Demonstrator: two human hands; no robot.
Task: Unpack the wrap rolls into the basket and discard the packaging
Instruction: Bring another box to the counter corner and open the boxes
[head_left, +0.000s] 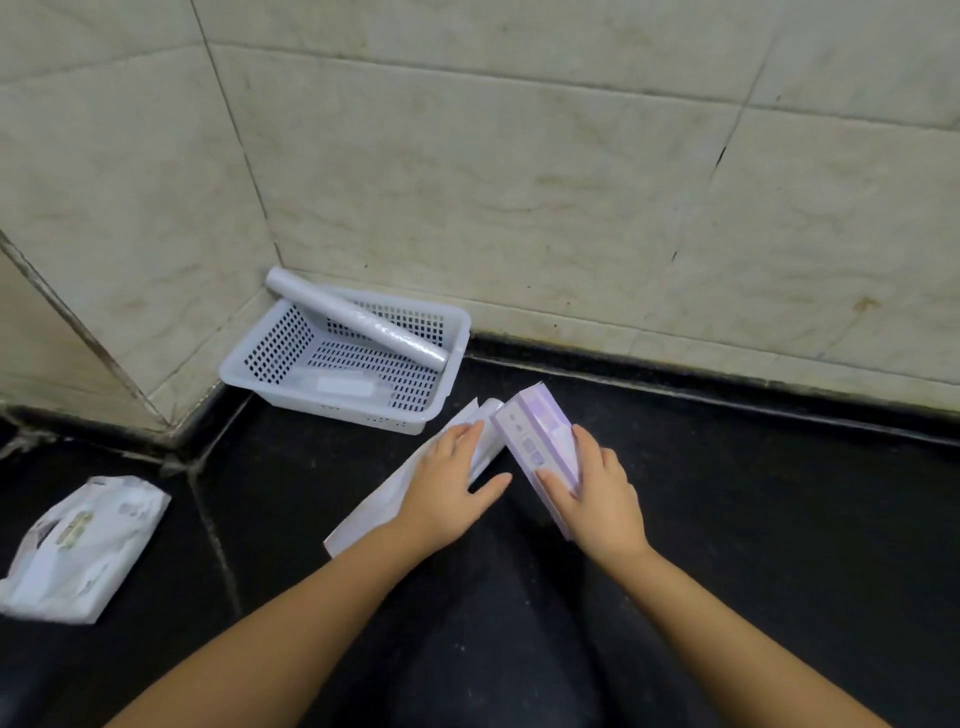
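A white perforated basket (260, 358) stands in the corner of the dark counter. One wrap roll (358, 325) leans across it, its far end propped on the back rim; a flat clear item (345, 385) lies on the basket floor. My right hand (597, 493) grips a purple box (535, 436), tilted on its edge. My left hand (447, 486) presses flat, fingers spread, on a white flattened carton (374, 512) lying beside the purple box.
A crumpled white plastic bag (78, 545) lies on the counter at the left. Tiled walls (519, 182) enclose the counter at the back and left. The dark counter (753, 493) stretches to the right.
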